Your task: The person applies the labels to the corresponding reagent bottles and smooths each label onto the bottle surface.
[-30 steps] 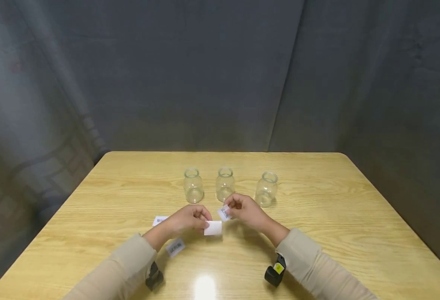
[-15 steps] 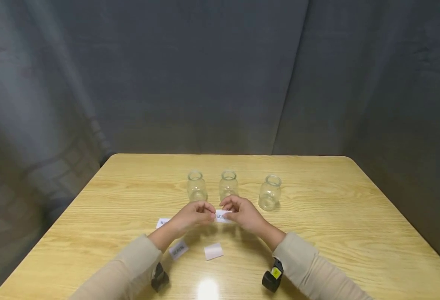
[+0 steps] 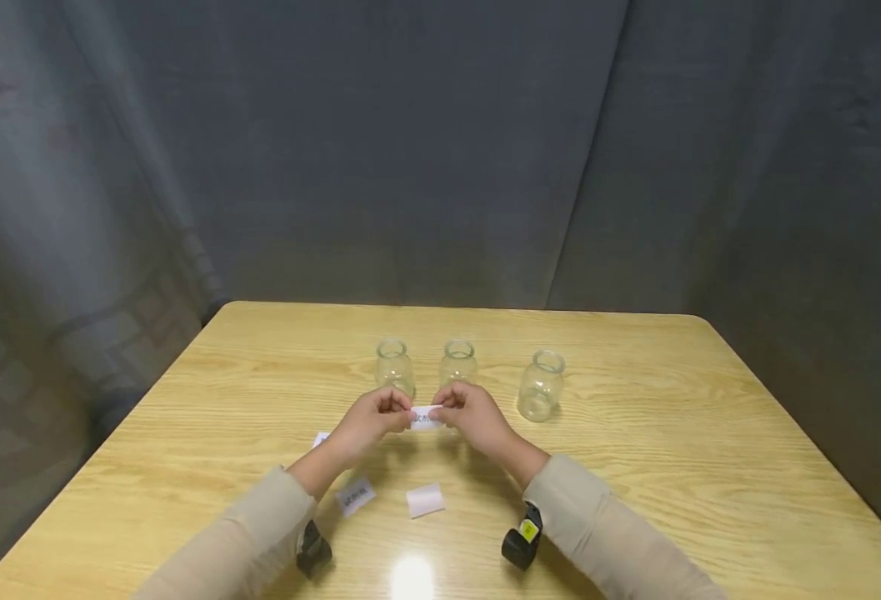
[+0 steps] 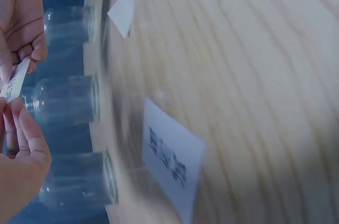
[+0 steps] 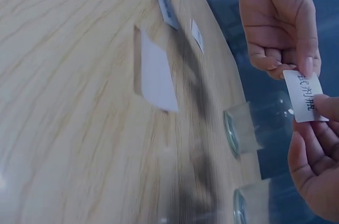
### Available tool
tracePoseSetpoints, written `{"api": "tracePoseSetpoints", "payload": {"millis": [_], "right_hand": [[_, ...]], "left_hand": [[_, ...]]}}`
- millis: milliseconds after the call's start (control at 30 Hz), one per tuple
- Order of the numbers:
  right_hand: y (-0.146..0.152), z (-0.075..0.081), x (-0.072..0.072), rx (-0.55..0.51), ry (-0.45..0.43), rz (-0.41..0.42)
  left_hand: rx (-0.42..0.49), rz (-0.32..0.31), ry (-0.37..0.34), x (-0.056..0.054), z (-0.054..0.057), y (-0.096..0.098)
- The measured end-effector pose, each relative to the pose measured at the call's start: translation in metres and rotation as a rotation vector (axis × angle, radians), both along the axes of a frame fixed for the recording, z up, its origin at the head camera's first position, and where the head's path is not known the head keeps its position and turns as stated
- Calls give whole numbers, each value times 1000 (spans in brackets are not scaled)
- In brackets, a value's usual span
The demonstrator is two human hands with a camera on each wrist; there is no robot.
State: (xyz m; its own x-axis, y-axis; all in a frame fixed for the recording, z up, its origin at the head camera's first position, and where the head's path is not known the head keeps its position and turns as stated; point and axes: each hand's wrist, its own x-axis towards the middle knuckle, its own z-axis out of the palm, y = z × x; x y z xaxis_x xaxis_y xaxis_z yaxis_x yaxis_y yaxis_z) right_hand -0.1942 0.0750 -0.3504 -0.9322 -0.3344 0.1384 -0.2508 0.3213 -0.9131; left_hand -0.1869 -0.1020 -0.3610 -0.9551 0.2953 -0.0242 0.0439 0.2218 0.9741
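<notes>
Between both hands, a small white label (image 3: 425, 417) with dark printed characters is held up by its two ends. The left hand (image 3: 365, 425) pinches its left end between thumb and fingers. My right hand (image 3: 479, 418) pinches the right end, and its thumb covers part of the print in the right wrist view. Just behind the hands stand two clear glass jars, the left one (image 3: 393, 365) and the middle one (image 3: 458, 362), their lower parts partly hidden. A third glass jar (image 3: 540, 387) stands upright to the right. All three have open mouths.
On the wooden table (image 3: 673, 467), a white piece with no print showing (image 3: 426, 500) lies in front of the hands. A printed label (image 3: 355, 497) lies left of it. Another label (image 3: 322, 438) is mostly hidden by the left forearm. A grey curtain (image 3: 380, 150) hangs behind.
The left hand has let go of the blank white piece, which now lies on the table. It has taken the left end of the label that my right hand holds; both hands have shifted slightly left.
</notes>
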Motion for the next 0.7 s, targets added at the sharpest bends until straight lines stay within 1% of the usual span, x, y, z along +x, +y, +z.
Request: {"api": "tracePoseSetpoints", "payload": {"millis": [67, 200, 333, 467, 533, 700], "right_hand": [[-4, -10, -9, -28, -10, 9], [-14, -12, -12, -65, -35, -13], [-20, -14, -14, -59, -84, -79], [-25, -17, -18, -51, -105, -124], [-28, -17, -21, -40, -98, -149], [-38, -20, -27, 14, -51, -224]], "left_hand": [[1, 32, 3, -3, -5, -4], [-18, 98, 36, -5, -8, -10], [-35, 141, 57, -8, -11, -10], [-59, 198, 58, -13, -13, -9], [-79, 232, 65, -16, -13, -9], [-102, 292, 65, -22, -15, -6]]}}
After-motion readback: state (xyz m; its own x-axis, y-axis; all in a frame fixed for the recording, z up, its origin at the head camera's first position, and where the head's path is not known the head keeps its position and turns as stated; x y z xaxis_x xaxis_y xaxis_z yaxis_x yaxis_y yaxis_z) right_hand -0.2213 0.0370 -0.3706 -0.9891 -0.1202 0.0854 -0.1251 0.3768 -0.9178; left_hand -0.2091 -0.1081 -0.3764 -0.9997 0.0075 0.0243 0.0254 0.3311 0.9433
